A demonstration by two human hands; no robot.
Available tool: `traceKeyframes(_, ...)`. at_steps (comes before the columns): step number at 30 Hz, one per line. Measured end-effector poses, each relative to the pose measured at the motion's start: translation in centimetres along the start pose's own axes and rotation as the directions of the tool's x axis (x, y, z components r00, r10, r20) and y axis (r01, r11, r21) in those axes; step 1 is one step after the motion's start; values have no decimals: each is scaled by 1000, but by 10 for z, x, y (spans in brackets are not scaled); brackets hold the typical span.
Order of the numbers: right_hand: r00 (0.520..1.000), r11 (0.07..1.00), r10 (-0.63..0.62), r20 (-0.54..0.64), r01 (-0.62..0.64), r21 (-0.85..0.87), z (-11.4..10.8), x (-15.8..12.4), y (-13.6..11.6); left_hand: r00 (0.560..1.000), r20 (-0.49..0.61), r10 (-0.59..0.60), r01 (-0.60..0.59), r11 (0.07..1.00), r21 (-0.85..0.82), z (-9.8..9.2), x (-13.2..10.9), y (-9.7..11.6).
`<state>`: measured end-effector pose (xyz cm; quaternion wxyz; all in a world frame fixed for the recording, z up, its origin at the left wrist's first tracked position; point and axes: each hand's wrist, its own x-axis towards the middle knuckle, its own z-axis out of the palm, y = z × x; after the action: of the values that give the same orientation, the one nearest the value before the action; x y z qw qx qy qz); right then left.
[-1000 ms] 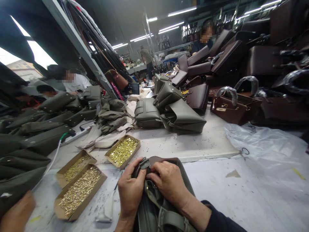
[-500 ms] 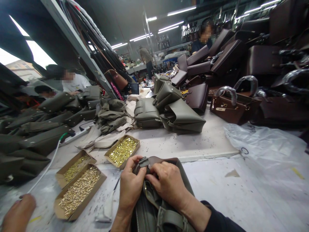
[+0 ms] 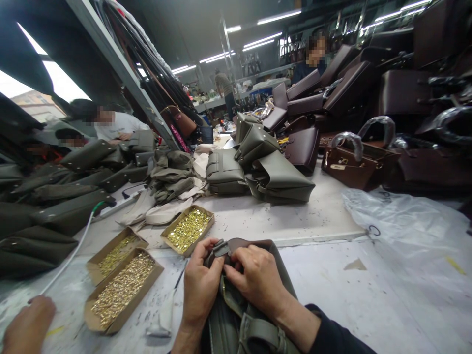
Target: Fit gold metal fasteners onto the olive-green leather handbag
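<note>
The dull green bag [image 3: 225, 324] is near, in the middle, and runs from near to far. It has a curvy gold zip [image 3: 226, 298], a fat strap loop [image 3: 263, 328] at its near end and a little tab [image 3: 221, 249] at its far end.

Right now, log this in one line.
left hand: gripping olive leather-look bag; right hand: gripping same bag; nearby: open brown cardboard boxes, small golden pieces

Toward the near edge of the white tabletop [image 3: 332, 290] is a grey-green leather bag [image 3: 223, 324]; to its left, 3 rectangular cardboard boxes [image 3: 139, 296]; behind, piled olive leather bags [image 3: 283, 179]; rightward, clear plastic sheeting [image 3: 409, 236] before a brown leather handbag [image 3: 354, 169].
</note>
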<state>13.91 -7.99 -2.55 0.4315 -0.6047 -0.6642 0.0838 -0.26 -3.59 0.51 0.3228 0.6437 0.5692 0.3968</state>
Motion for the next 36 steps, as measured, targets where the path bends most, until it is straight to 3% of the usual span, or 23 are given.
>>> traceKeyframes(6,1000,1000,-1,-19,1,16,-1,1,0,992,29,-127,130,978,-163,3,8,4)
traceKeyframes(9,1000,1000,-6,-20,6,19,-2,2,-1,988,18,-156,157,973,-167,3,9,7)
traceKeyframes(13,1000,1000,-3,-6,3,14,-3,2,-1,990,-14,-141,138,981,-136,3,8,6)
traceKeyframes(18,1000,1000,-16,4,16,16,-4,2,-3,996,28,-81,85,978,-189,0,2,4)
traceKeyframes(27,999,996,-23,25,21,81,-4,-3,-4,1000,-7,-1,1,998,-59,-7,-4,-1)
traceKeyframes(32,998,983,-53,-16,55,178,-2,-2,-3,999,-28,-37,33,993,-112,-3,-3,-2)
traceKeyframes(36,996,946,9,-85,19,325,-3,0,-3,999,-14,-46,43,987,-158,-3,-4,1)
